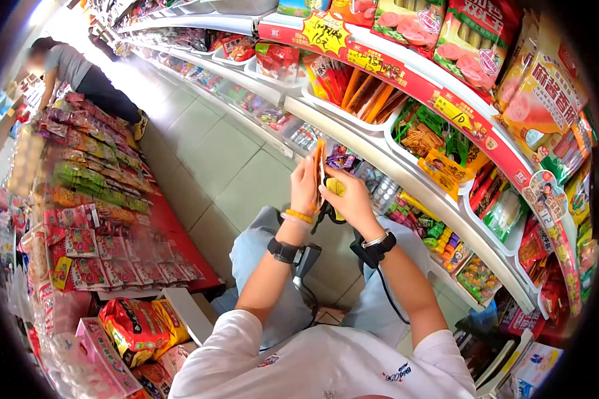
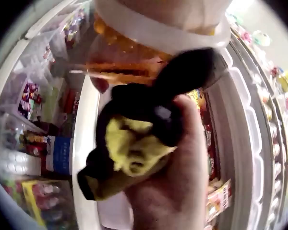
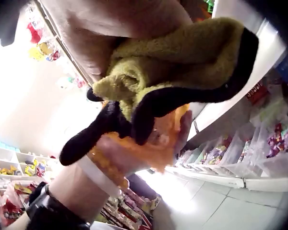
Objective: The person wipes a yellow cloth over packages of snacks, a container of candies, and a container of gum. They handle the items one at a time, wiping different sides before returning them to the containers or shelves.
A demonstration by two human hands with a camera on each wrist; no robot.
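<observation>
Over the person's knees, my left hand grips a flat orange packet held upright on its edge. My right hand holds a bunched yellow cloth with black edging close against the packet's side. In the left wrist view the cloth is crumpled in the right hand's fingers, its black edge sticking out. Seen from the right wrist, the cloth hangs below the right hand and partly covers the orange packet and the left hand.
Shelves with white bins of packaged snacks curve along the right. To the left stands a display of bagged sweets, with a red noodle pack nearer. A tiled aisle runs between them; another person bends over at the far left.
</observation>
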